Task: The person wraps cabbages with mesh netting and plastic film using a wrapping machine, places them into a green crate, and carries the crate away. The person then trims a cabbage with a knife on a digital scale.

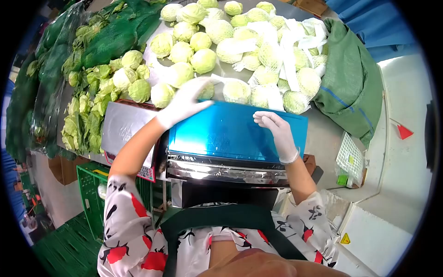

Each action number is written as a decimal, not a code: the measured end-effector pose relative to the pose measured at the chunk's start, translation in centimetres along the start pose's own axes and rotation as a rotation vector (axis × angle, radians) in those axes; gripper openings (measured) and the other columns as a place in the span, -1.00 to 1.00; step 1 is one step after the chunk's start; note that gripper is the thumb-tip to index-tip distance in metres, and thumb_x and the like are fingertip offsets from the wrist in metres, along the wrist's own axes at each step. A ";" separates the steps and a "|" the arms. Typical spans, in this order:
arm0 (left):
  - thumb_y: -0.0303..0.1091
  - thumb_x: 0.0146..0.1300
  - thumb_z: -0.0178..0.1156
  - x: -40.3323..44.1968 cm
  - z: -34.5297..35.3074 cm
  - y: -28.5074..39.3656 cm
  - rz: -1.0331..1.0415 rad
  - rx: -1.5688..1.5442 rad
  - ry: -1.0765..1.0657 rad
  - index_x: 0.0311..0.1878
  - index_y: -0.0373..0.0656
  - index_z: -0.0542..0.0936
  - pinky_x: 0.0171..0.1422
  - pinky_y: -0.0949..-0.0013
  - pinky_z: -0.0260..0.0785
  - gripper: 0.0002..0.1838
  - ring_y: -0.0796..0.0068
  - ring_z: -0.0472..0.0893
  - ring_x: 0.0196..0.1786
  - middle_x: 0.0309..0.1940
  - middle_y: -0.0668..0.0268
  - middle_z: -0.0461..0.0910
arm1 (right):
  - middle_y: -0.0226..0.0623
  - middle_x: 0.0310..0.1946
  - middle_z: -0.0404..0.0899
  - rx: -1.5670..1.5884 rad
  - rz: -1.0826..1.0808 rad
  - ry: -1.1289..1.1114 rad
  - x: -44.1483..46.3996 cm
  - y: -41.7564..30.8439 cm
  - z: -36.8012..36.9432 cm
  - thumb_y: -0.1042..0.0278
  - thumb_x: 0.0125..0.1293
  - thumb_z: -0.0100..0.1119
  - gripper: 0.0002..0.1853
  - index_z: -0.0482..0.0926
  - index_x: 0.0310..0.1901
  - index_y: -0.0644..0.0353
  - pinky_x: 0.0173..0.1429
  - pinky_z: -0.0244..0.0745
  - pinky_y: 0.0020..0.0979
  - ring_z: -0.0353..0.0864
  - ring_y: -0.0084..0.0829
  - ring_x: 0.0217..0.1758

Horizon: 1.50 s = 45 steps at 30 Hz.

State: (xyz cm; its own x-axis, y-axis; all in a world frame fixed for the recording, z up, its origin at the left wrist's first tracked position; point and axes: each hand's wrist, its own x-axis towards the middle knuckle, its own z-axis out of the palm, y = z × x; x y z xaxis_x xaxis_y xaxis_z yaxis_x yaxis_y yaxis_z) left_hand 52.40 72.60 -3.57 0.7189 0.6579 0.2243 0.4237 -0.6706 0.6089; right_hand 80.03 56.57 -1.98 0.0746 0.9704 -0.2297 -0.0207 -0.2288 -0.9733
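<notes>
My left hand (187, 102), in a white glove, reaches past the far left corner of a blue-topped machine (207, 131). Its thumb and fingers are spread, and a pale green cabbage (206, 92) shows between them; whether they touch it is unclear, as the hand is slightly blurred. Over the right part of the blue top is my right hand (278, 134), also gloved, fingers extended close together, holding nothing. Just beyond the machine lies a cabbage in white netting (236, 91), its loose white end trailing toward my left hand.
Bare cabbages (203, 60) lie at the back, netted ones (270, 55) to their right. A scale (127, 124) stands left of the machine, near loose leaves (83, 122). A green sack (346, 83) and white plastic basket (350, 154) are at right; a green crate (92, 198) is lower left.
</notes>
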 end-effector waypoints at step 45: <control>0.01 0.40 0.22 -37.2 -18.0 -3.7 -0.833 -0.323 1.128 0.49 -0.31 0.29 0.44 0.30 0.25 -0.23 0.25 0.47 0.35 0.32 0.04 0.49 | -0.13 0.01 0.68 -0.005 0.084 -0.509 -0.8 -2.9 19.5 0.30 0.53 -0.03 -0.64 0.59 0.10 0.43 0.20 0.53 -0.38 0.68 -0.37 0.05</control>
State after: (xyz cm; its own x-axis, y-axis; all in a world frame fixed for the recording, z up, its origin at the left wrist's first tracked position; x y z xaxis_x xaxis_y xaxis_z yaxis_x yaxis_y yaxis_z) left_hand 14.20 56.79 -0.43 -0.5482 0.8301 0.1023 0.2444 0.0420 0.9688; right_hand 60.56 57.94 1.04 -0.4218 0.8631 -0.2778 -0.0005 -0.3066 -0.9518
